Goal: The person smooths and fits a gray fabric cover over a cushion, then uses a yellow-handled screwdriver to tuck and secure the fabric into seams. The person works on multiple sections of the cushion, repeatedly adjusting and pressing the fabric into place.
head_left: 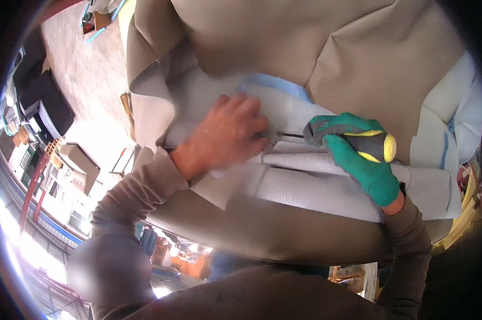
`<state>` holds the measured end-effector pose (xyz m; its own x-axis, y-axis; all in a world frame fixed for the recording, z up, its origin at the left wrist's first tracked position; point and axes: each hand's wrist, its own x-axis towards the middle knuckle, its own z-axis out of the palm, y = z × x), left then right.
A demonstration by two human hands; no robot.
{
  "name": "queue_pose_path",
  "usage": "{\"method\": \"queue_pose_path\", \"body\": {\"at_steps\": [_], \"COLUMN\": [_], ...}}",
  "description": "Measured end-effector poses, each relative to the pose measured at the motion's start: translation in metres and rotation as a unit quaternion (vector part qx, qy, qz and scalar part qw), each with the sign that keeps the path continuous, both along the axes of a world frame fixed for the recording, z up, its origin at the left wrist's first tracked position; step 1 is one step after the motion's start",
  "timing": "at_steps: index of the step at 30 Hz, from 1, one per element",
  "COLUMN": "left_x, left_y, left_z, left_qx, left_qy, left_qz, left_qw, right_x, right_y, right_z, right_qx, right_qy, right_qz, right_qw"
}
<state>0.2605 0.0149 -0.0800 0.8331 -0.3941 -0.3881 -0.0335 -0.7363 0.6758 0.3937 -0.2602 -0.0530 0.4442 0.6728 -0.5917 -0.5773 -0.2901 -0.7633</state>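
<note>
My right hand (361, 157) wears a green and grey work glove and is closed around the yellow and black handle of a screwdriver (384, 148). Its thin dark shaft (291, 135) points left, toward my other hand. Bare and somewhat blurred, my left hand (227, 130) has its fingers curled in over the pale inner side of the upholstery cover (310, 186). What lies between those fingers is hidden. Under both hands, the brown outer side of the cover (251, 32) is folded back, and a light blue strip (281, 85) runs along the inside.
The bulky covered piece fills the middle of the view, close to my body. Concrete floor (70, 58) stretches to the left, with a small box (97, 24) at the far left. A brown upholstered piece (80, 165) stands farther off. Yellow material (462, 213) sticks out at the right.
</note>
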Motion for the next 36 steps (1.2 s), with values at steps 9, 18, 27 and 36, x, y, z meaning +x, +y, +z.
{"method": "queue_pose_path", "body": {"at_steps": [9, 18, 27, 36], "left_x": [0.000, -0.003, 0.002, -0.001], "left_y": [-0.001, 0.005, 0.011, 0.007], "left_z": [0.001, 0.000, 0.000, 0.007], "left_qx": [-0.017, -0.043, -0.066, -0.040], "left_qy": [0.013, 0.025, 0.071, 0.012], "left_qz": [-0.042, -0.032, -0.051, -0.040], "left_qw": [0.999, 0.998, 0.994, 0.998], "right_x": [0.000, -0.008, 0.001, 0.004], "right_y": [-0.005, 0.009, 0.008, 0.036], "right_z": [0.004, -0.016, -0.017, -0.018], "right_qx": [0.032, 0.030, 0.041, -0.035], "right_qy": [0.014, 0.101, 0.110, 0.038], "right_qz": [-0.024, -0.053, -0.148, -0.001], "right_qw": [0.999, 0.993, 0.982, 0.999]}}
